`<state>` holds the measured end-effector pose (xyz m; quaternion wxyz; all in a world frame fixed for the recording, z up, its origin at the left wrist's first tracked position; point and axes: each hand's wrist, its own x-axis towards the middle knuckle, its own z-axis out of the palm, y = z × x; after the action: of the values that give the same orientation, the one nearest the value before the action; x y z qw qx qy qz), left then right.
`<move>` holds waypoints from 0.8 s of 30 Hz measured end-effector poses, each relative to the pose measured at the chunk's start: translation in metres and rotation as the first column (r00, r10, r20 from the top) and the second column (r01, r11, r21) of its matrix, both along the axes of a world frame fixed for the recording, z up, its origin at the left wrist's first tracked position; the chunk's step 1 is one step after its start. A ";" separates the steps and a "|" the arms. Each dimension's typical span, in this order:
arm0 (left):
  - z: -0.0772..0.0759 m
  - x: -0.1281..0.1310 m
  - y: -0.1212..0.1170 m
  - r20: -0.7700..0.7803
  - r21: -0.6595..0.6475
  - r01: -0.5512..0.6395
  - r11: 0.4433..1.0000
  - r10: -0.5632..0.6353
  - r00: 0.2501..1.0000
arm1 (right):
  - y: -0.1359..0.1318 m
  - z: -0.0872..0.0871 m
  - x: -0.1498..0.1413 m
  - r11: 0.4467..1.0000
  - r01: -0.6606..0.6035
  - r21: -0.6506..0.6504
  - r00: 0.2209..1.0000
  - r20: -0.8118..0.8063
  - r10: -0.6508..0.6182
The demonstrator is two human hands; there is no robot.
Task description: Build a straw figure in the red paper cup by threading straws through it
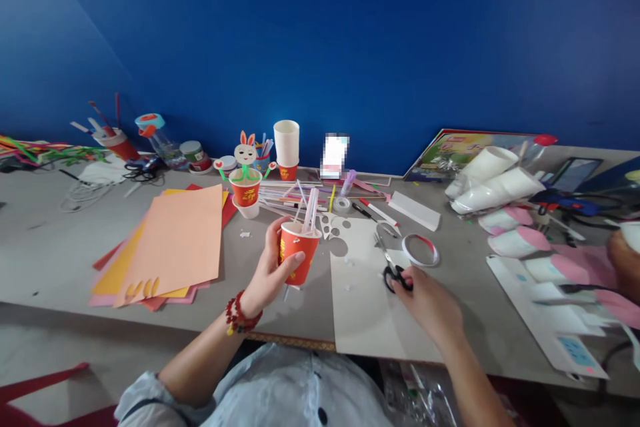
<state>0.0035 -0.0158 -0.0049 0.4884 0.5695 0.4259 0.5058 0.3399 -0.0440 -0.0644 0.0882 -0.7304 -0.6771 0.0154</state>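
Note:
My left hand is wrapped round a red paper cup, held just above the table near its front edge. Several pale drinking straws stick up out of it, and a thin tip shows below its base. On the right, my right hand has its fingers closed at the black handles of a pair of scissors. Their blades point away from me, over a sheet of white paper. A roll of white tape lies just beyond that hand.
Coloured paper sheets are stacked at left. Behind them stands a rabbit figure in another red cup. Loose straws, pens and a white cup stack sit toward the blue wall. A power strip and another person's hand are at right.

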 end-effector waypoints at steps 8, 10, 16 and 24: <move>0.007 -0.006 -0.003 0.008 -0.025 0.033 0.999 -0.032 0.999 | -0.001 0.038 0.012 0.995 -0.073 -0.075 0.655 -0.756 -0.010; 0.008 -0.005 -0.004 -0.023 -0.015 0.038 0.999 -0.038 0.999 | -0.007 0.058 -0.003 0.985 -0.166 0.042 0.628 -0.766 0.139; 0.009 0.003 -0.007 -0.090 0.060 0.012 0.998 -0.007 0.996 | -0.003 0.111 -0.046 0.782 -0.538 0.314 0.782 -0.160 0.602; 0.014 -0.001 -0.011 -0.334 0.234 -0.080 0.969 0.158 0.929 | 0.006 0.134 -0.061 0.646 -0.687 0.334 0.725 0.248 0.642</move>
<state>0.0030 -0.0272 0.0093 0.3082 0.6730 0.4824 0.4683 0.2789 -0.0384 0.0696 0.1885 -0.3956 -0.8891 -0.1323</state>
